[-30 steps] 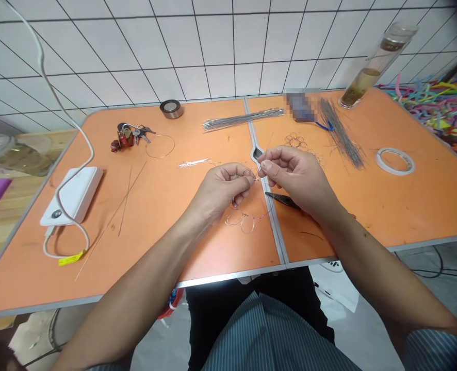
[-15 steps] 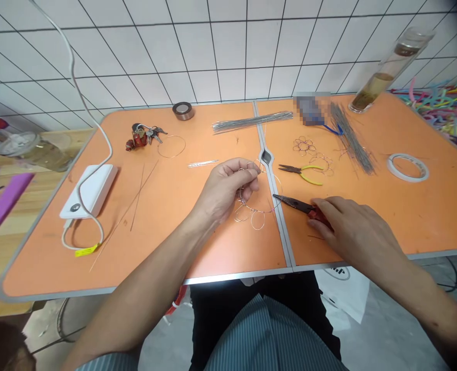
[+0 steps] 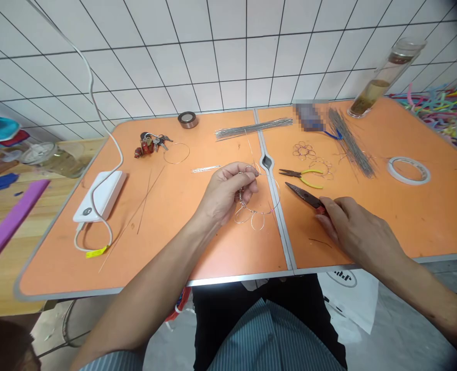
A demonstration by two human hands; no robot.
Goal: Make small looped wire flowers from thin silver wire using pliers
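Observation:
Near the middle of the orange table (image 3: 174, 206), my left hand (image 3: 228, 190) pinches a thin wire ring (image 3: 270, 210) with small wire loops hanging from its lower edge. My right hand (image 3: 356, 224) is closed round the red handles of dark long-nosed pliers (image 3: 304, 195). The pliers point up and left, their tip apart from the wire ring. Just beyond them lie yellow-handled pliers (image 3: 302, 175). Two flower-like wire shapes, one of them reddish (image 3: 304, 150), rest behind those.
Bundles of straight wire (image 3: 251, 129) lie at the back. Keys (image 3: 157, 141), dark tape (image 3: 188, 120) and a white power bank (image 3: 100, 196) with a cable are on the left. White tape (image 3: 409, 169) and a glass bottle (image 3: 375, 93) are on the right.
My right hand and the pliers have moved right, away from the wire ring. My left hand still holds the ring in nearly the same place. The view has shifted slightly.

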